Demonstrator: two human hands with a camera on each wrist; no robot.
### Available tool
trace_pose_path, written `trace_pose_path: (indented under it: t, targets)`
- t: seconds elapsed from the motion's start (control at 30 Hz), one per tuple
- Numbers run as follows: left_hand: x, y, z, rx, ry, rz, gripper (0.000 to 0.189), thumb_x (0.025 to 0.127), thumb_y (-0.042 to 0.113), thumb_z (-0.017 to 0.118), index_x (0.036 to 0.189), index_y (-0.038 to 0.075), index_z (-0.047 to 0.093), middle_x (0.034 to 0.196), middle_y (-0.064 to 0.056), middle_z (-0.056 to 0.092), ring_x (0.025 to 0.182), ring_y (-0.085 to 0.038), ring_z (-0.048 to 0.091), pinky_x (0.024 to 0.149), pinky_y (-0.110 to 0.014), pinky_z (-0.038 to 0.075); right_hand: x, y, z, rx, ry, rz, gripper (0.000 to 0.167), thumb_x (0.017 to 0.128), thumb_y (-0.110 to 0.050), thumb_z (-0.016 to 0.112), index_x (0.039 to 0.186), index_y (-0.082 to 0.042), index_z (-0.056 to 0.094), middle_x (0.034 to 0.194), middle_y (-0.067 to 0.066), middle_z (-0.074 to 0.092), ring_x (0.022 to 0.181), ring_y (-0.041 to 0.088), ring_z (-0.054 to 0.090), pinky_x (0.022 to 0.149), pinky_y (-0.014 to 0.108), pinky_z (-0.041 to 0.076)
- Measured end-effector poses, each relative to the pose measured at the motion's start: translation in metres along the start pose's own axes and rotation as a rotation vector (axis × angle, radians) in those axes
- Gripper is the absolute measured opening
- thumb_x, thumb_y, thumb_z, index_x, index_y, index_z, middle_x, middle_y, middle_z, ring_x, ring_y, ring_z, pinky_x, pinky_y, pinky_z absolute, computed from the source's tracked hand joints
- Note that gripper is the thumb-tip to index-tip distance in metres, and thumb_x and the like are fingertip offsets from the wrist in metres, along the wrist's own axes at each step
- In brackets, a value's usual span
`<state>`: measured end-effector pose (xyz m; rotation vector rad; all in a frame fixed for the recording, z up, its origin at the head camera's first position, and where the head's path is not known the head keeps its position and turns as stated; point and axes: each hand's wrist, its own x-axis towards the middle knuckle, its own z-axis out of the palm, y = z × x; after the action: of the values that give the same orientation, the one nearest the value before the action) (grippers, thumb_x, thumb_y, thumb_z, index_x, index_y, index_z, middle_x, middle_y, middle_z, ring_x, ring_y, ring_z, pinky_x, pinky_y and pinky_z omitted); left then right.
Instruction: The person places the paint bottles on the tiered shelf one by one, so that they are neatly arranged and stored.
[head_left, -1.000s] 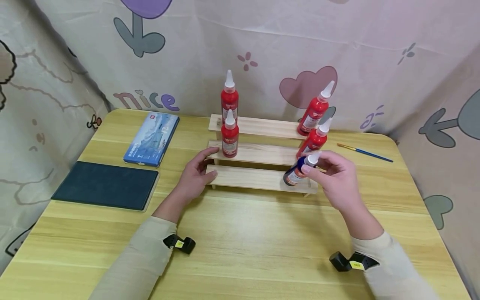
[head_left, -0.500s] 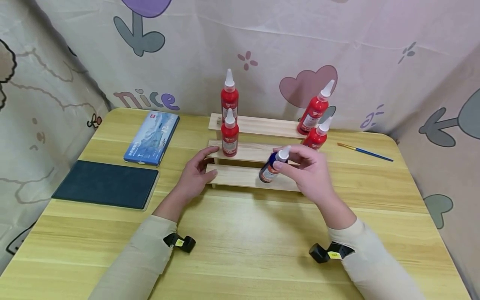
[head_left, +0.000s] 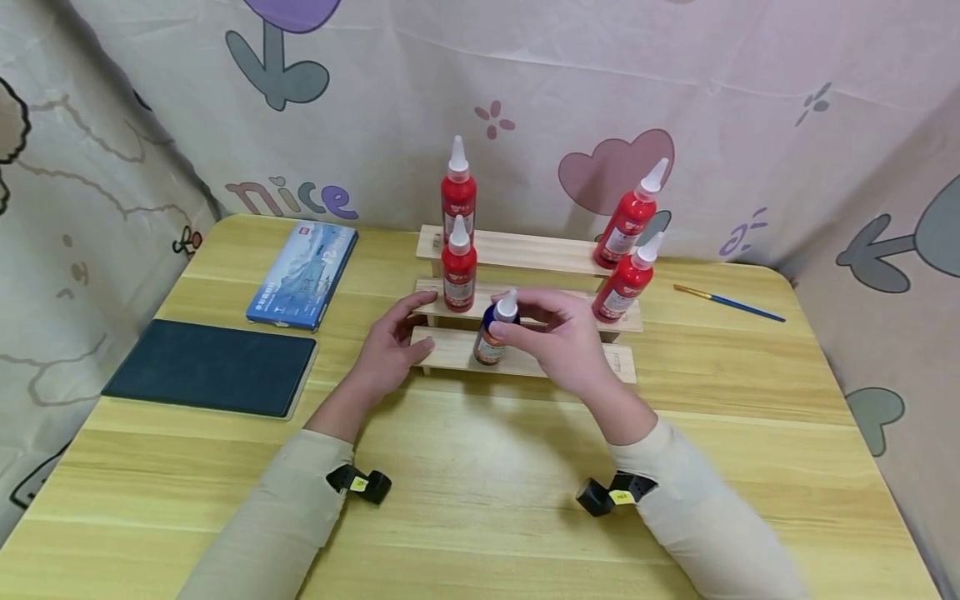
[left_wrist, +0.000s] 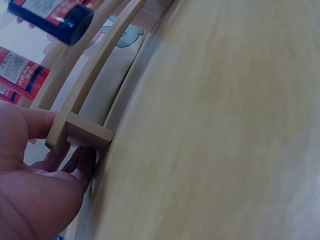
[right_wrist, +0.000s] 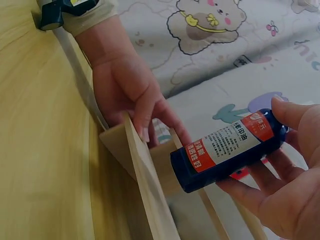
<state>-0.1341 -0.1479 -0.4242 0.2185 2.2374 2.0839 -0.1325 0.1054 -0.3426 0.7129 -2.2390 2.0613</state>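
Observation:
My right hand [head_left: 566, 342] holds a dark blue ink bottle [right_wrist: 227, 147] by its upper part, between thumb and fingers. The bottle has a white nozzle cap and a red and white label, and leans a little. It hangs over the left half of the front step of a three-step wooden rack [head_left: 555, 360]; in the left wrist view its base [left_wrist: 75, 31] is above the step. My left hand [head_left: 385, 354] grips the rack's left end, thumb on the front step and fingers by the middle one. Two red bottles [head_left: 459, 275] stand at the rack's left, two more [head_left: 624, 292] at its right.
A blue flat box [head_left: 303, 275] and a dark green notebook [head_left: 213, 367] lie on the table left of the rack. To the right lies a thin blue paintbrush [head_left: 731, 302]. A patterned cloth [head_left: 405, 100] hangs behind the table.
My right hand has carried the blue ink bottle leftward along the front step, from the right end toward my left hand. The left hand has stayed on the rack's end.

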Motion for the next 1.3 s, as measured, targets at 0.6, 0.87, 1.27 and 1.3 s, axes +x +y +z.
trace_pose_path:
  t: [0.6, 0.87, 1.27, 1.3]
  targets:
    - [0.000, -0.002, 0.002, 0.006, -0.034, 0.021, 0.065, 0.092, -0.015, 0.058, 0.148, 0.014, 0.047, 0.153, -0.002, 0.041, 0.133, -0.032, 0.042, 0.116, -0.043, 0.023, 0.015, 0.018, 0.035, 0.023, -0.057, -0.003, 0.030, 0.082, -0.002, 0.081, 0.110, 0.003, 0.074, 0.111, 0.013, 0.070, 0.099, 0.023, 0.067, 0.087, 0.045, 0.055]
    - [0.000, -0.001, 0.002, 0.009, -0.033, 0.005, 0.063, 0.093, -0.014, 0.058, 0.148, 0.016, 0.048, 0.151, -0.001, 0.042, 0.133, -0.030, 0.042, 0.116, -0.041, 0.023, 0.014, 0.021, 0.038, -0.024, -0.041, -0.042, 0.031, 0.083, -0.003, 0.081, 0.113, 0.000, 0.073, 0.111, 0.008, 0.069, 0.098, 0.021, 0.067, 0.084, 0.044, 0.056]
    - [-0.003, 0.001, 0.003, 0.102, -0.029, -0.013, 0.065, 0.095, -0.011, 0.057, 0.150, 0.021, 0.045, 0.154, 0.001, 0.039, 0.135, -0.031, 0.041, 0.115, -0.046, 0.025, -0.010, 0.021, 0.028, -0.051, 0.006, -0.122, 0.039, 0.086, 0.001, 0.076, 0.123, 0.002, 0.065, 0.122, 0.018, 0.063, 0.111, 0.031, 0.062, 0.091, 0.042, 0.053]
    - [-0.004, 0.002, 0.003, 0.133, -0.023, -0.014, 0.066, 0.095, -0.010, 0.057, 0.151, 0.022, 0.043, 0.155, 0.000, 0.038, 0.135, -0.031, 0.042, 0.115, -0.047, 0.026, -0.014, 0.020, 0.023, -0.080, 0.000, -0.137, 0.038, 0.087, 0.001, 0.076, 0.124, 0.002, 0.065, 0.122, 0.018, 0.063, 0.112, 0.031, 0.062, 0.093, 0.042, 0.052]
